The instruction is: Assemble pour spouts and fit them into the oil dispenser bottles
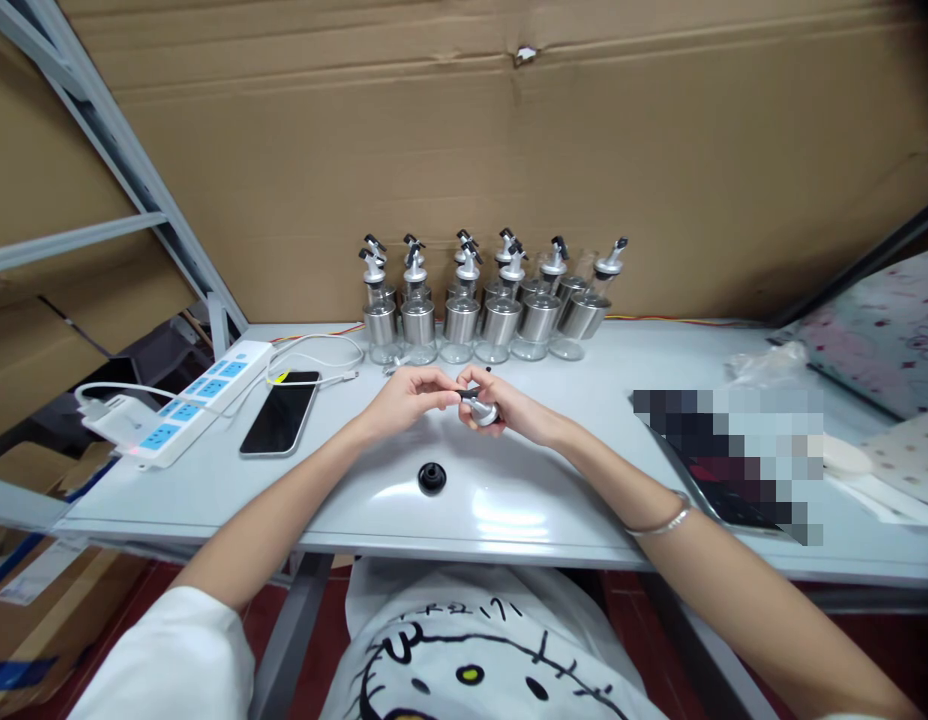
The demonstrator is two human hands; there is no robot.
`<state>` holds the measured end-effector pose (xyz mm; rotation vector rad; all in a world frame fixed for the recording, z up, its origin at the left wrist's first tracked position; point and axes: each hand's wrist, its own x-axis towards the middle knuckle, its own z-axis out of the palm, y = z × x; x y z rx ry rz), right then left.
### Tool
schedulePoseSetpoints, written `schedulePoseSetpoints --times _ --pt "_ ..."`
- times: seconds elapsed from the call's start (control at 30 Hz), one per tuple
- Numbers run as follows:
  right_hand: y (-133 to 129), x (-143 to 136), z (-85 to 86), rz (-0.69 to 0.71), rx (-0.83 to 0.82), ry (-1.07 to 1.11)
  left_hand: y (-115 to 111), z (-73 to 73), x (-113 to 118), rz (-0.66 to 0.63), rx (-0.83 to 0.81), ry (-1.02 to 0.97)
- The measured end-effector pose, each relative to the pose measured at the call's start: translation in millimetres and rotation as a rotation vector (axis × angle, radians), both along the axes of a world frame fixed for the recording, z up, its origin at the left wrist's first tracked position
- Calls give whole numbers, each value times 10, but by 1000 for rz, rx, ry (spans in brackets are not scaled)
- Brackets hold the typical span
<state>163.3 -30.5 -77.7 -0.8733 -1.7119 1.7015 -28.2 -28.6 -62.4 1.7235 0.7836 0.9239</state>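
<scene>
Both hands meet above the middle of the table, in front of the bottles. Wrapped in the fingers of my right hand is a silver bottle pourer with a black tip. My left hand pinches at that black tip from the left side; the fingers hide part of it. A round black ribbed stopper lies on the table nearer to me. Behind the hands stand two rows of glass oil bottles with steel sleeves. Most carry silver pourers with black flaps, and at least one at the back right shows no pourer.
To the left, a phone lies beside a white power strip with a charger and a white cable. On the right are a dark, partly pixelated flat device and clear plastic wrap. A cardboard wall closes off the back.
</scene>
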Motion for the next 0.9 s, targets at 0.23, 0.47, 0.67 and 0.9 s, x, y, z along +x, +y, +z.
schedulePoseSetpoints --times 0.23,0.47,0.67,0.9 --pt "-5 -5 25 -15 -18 11 -11 24 -5 -5 63 29" --pt "-24 -26 60 -32 1 8 -4 22 -11 12 108 32" --pt "-34 -71 113 -65 -8 28 10 50 -26 40 227 46" --pt "-18 -82 92 -56 -50 77 16 63 -35 50 218 42"
